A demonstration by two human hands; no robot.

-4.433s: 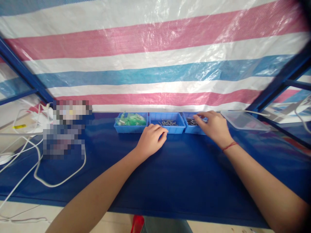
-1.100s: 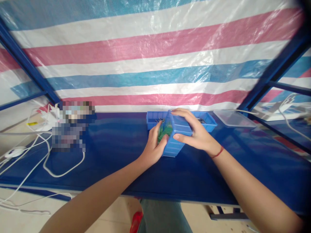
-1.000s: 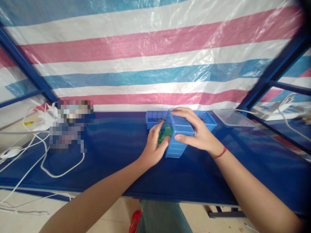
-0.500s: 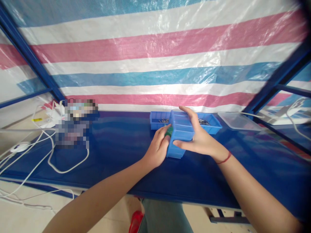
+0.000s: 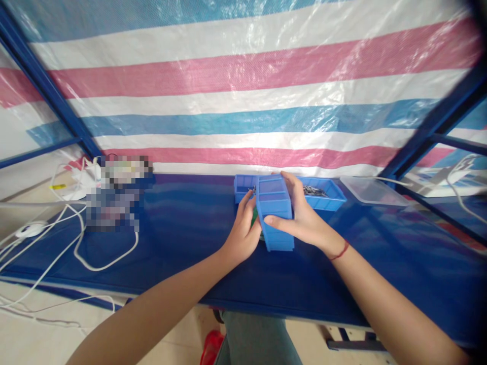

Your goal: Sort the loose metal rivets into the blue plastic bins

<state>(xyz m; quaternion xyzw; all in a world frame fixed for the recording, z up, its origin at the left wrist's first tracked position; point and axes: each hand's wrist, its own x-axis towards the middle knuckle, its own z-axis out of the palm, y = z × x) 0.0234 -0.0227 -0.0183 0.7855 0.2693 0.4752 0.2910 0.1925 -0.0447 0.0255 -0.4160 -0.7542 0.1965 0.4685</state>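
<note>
My right hand (image 5: 304,215) grips a blue plastic bin (image 5: 276,218), its thumb on the near face and its fingers around the far side. The bin is tipped on its side, its open side turned left. Against that opening my left hand (image 5: 243,228) is curled around something green (image 5: 254,217), mostly hidden by the fingers and the bin's rim. Just behind, blue bin parts show on both sides: a left section (image 5: 241,188) and a right section (image 5: 331,200) with small metal pieces (image 5: 314,190). Whether they belong to one bin or two is hidden.
A translucent flat tray or lid (image 5: 375,190) lies at the back right of the blue table (image 5: 182,228). White cables (image 5: 81,243) and a power strip (image 5: 81,185) are at the left, beside blurred-out items (image 5: 114,208). A striped sheet (image 5: 243,81) hangs behind.
The tipped bin has shifted left and turned slightly, with my right hand moving along. My left hand has moved a little left and stays at the bin's opening.
</note>
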